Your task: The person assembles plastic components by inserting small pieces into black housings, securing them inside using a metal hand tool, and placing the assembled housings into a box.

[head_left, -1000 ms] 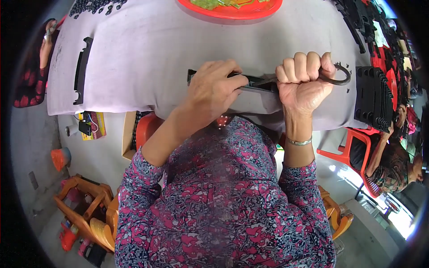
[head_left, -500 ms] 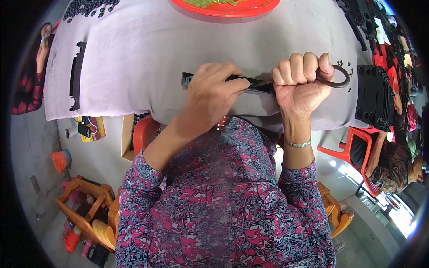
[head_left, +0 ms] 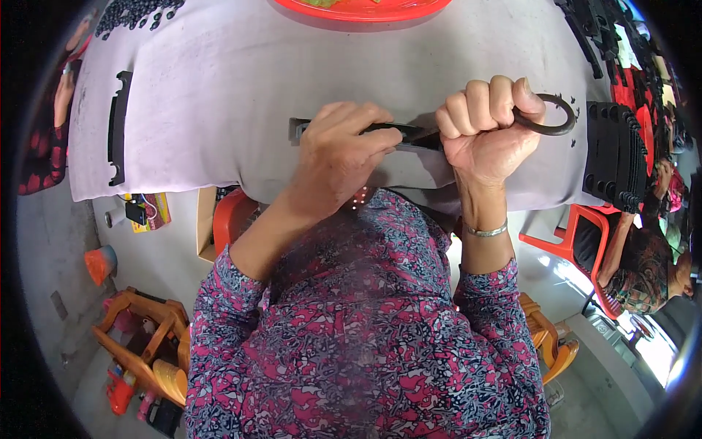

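My right hand [head_left: 488,132] is wrapped round a pair of scissors [head_left: 553,130], one dark ring handle sticking out beyond the thumb. The blades point left toward a long black plastic part [head_left: 423,143] lying at the table's near edge. My left hand [head_left: 342,150] is closed on that black part, fingers bent over its middle, and its left end shows past the knuckles. Where the blade tips meet the part is too dark to make out.
A similar black strip [head_left: 118,128] lies at the left. A stack of black parts [head_left: 614,157] stands at the right edge, with tiny black scraps [head_left: 574,117] beside it. Farther off are a red tray [head_left: 365,16] and small black round pieces [head_left: 139,13]. Other people sit at both sides.
The whole view has shifted slightly. Both hands keep their hold on the scissors and the black plastic part, with little movement of their own.
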Motion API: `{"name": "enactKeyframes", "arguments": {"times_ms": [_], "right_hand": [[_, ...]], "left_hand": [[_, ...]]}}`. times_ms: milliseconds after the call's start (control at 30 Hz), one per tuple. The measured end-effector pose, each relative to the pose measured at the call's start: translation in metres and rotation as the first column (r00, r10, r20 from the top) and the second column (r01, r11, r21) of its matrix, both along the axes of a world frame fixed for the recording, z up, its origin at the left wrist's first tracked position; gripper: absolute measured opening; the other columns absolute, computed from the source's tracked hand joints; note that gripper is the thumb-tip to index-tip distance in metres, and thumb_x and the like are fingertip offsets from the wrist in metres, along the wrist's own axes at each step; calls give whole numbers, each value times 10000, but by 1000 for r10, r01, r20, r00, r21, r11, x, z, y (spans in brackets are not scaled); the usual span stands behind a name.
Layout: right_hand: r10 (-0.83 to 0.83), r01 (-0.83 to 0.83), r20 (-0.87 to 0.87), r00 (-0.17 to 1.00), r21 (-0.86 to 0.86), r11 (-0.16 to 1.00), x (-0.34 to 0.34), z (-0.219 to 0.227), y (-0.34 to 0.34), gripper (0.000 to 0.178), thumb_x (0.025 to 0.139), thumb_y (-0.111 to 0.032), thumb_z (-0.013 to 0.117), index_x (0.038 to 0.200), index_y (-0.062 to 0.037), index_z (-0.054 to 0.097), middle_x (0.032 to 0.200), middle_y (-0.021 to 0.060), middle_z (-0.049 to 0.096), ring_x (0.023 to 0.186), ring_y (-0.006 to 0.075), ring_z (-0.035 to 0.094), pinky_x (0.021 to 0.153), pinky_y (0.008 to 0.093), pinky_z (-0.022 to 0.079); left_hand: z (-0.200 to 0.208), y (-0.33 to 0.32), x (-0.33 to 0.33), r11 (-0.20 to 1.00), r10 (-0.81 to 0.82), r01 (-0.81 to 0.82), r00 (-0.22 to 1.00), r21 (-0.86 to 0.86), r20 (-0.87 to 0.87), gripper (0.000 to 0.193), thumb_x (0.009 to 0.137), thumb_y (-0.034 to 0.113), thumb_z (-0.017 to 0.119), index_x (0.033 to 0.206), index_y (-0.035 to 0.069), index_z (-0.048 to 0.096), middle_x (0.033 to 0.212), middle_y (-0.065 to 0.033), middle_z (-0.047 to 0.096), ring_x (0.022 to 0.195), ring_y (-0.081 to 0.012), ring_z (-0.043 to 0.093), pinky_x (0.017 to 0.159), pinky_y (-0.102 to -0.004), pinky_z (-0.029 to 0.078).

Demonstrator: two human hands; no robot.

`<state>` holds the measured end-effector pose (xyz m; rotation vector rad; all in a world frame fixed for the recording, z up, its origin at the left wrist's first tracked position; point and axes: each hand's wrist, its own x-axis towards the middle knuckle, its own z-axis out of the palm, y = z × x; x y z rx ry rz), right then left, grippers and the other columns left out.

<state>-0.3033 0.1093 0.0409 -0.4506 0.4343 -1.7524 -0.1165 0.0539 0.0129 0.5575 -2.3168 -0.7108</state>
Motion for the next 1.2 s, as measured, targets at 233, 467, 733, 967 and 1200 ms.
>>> {"name": "enactKeyframes", "arguments": {"times_ms": [233,467,733,967,1200], "right_hand": [[49,-49,18,999,-20,999,-5,-5,-4,468,957,-395,417,574,-156,293,495,-36,216,465,110,127,433,297,104],[38,-38,3,999,0,999,-4,-5,-8,459,946,-388,422,578,-159,269,493,-38,206,461,106,119,425,293,102],[-4,4,-28,1000,-4,1000,0,-6,-7,448,954,-382,414,591,-163,269,506,-40,188,463,108,138,429,292,111],[-25,26,-64,998,18,1000,-20,35,-13,436,990,-413,393,647,-156,311,549,-40,221,481,102,173,434,276,156],[298,593,-928,223,372,714,-62,32,-18,359,985,-341,484,730,-89,499,597,-44,399,505,57,321,425,231,245]], "left_hand": [[-6,-1,-2,1000,-3,2,999,-27,-32,209,666,59,718,867,98,678,904,-22,649,781,-244,618,744,-367,487],[-7,-2,-5,998,10,-13,998,-66,-59,206,660,55,726,853,102,672,895,-16,644,786,-237,627,767,-359,501],[-3,2,-3,998,0,-2,999,-70,-32,170,700,71,749,851,92,675,900,-42,641,842,-259,629,838,-389,500],[-6,1,2,984,1,-6,1000,-175,-31,246,680,50,747,911,80,666,975,-70,630,914,-287,618,903,-440,484],[22,-3,16,995,7,-5,1000,-98,13,370,691,77,777,1030,48,634,1103,-125,599,1032,-345,573,925,-454,442]]}}
